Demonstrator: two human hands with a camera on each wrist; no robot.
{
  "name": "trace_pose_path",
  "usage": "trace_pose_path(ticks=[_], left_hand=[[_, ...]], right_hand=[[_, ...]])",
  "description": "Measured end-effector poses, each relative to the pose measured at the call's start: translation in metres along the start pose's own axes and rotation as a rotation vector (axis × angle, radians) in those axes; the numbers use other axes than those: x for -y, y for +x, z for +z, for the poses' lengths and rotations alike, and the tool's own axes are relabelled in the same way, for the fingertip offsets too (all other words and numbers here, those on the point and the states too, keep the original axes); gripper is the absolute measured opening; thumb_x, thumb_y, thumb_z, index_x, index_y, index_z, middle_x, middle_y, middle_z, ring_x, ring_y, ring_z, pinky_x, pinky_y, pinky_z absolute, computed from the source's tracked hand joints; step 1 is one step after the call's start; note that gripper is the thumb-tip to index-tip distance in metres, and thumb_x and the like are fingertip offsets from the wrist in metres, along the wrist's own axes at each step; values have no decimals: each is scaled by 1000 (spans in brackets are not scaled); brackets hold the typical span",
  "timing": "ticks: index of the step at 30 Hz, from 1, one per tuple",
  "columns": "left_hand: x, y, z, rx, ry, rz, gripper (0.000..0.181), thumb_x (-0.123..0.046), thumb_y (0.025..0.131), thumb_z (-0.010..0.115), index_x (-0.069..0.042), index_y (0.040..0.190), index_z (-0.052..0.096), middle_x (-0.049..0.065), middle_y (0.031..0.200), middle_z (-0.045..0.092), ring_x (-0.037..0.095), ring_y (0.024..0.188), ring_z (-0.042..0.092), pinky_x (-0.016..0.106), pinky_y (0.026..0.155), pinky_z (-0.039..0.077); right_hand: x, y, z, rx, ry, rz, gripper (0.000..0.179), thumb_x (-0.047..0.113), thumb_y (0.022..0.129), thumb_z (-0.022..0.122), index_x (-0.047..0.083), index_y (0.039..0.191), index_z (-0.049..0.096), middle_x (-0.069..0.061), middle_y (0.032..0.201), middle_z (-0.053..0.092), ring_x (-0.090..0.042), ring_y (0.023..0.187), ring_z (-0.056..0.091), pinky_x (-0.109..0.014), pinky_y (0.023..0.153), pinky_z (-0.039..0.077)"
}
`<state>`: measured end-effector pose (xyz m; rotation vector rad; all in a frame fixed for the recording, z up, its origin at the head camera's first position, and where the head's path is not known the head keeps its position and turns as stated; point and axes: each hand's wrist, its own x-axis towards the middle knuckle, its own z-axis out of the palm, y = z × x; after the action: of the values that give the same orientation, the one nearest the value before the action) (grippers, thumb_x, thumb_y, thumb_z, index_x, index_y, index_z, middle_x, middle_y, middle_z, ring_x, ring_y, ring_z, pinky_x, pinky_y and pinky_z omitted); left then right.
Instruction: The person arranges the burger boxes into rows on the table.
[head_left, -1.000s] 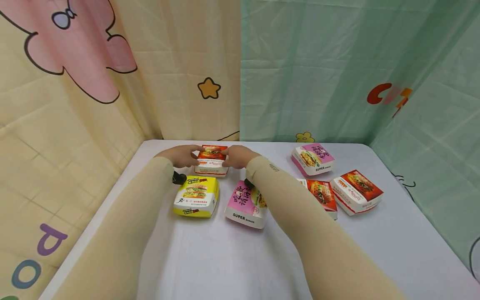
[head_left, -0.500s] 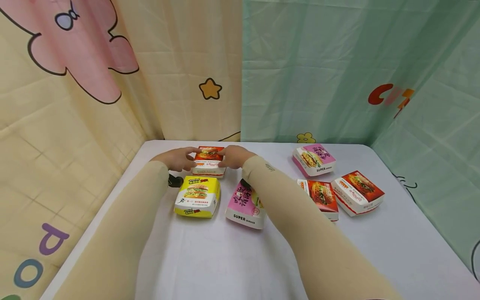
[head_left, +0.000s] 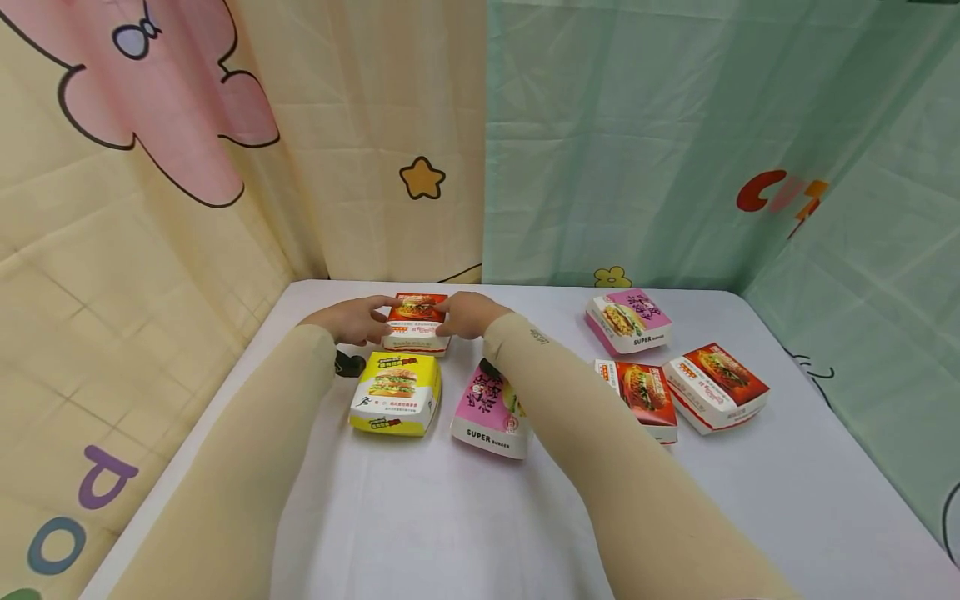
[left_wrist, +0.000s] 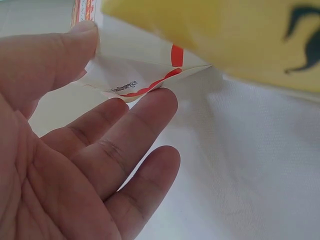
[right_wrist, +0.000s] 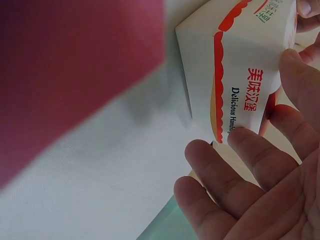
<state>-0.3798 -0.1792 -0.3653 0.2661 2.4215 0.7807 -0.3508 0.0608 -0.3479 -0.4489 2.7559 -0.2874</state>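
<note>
At the far left of the table in the head view, a red-and-white burger box lies flat between my two hands. My left hand touches its left side, thumb tip by its edge and fingers spread loosely, as the left wrist view shows. From the right, my right hand touches the same box with thumb and fingertips; the right wrist view shows its outer fingers apart from it. A yellow burger box stands just in front. Nearer my right forearm, which covers part of it, lies a pink burger box.
On the right side of the white table sit another pink burger box, a red-and-white box partly behind my right forearm, and another red one. Curtains hang along the back and sides.
Compared with a second ago, the red-and-white box between my hands has shifted slightly left, and both hands with it. Over the last half second hardly anything has moved.
</note>
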Motion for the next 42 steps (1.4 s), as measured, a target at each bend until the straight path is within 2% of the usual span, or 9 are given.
trace_pose_path(ticks=[12, 21, 33, 42], left_hand=[[-3, -4, 1, 2, -13, 3, 70, -26, 106, 59, -29, 168, 26, 22, 166, 38, 33, 130, 62, 52, 115, 48], [-3, -5, 0, 4, -4, 8, 69, -26, 107, 59, -29, 168, 26, 23, 166, 38, 33, 129, 62, 53, 115, 48], [-3, -5, 0, 6, 18, 4, 69, -26, 107, 58, -29, 168, 25, 23, 166, 38, 33, 129, 62, 52, 114, 49], [-3, -4, -1, 4, 18, -8, 69, -27, 107, 58, -30, 167, 26, 23, 166, 38, 32, 127, 62, 48, 109, 52]], right_hand=[[0, -2, 1, -9, 3, -14, 66, 41, 103, 69, 19, 161, 45, -5, 163, 50, -26, 149, 48, -45, 125, 37], [2, -6, -1, -4, 21, -7, 67, 41, 103, 68, 19, 161, 45, -4, 163, 50, -23, 136, 55, -43, 123, 40], [3, -2, 1, -9, -7, 0, 67, 42, 102, 69, 20, 161, 45, -3, 164, 50, -25, 149, 48, -44, 126, 36], [3, 1, 1, -10, -11, 16, 68, 42, 102, 70, 21, 161, 45, -2, 164, 49, -23, 149, 47, -43, 126, 36]])
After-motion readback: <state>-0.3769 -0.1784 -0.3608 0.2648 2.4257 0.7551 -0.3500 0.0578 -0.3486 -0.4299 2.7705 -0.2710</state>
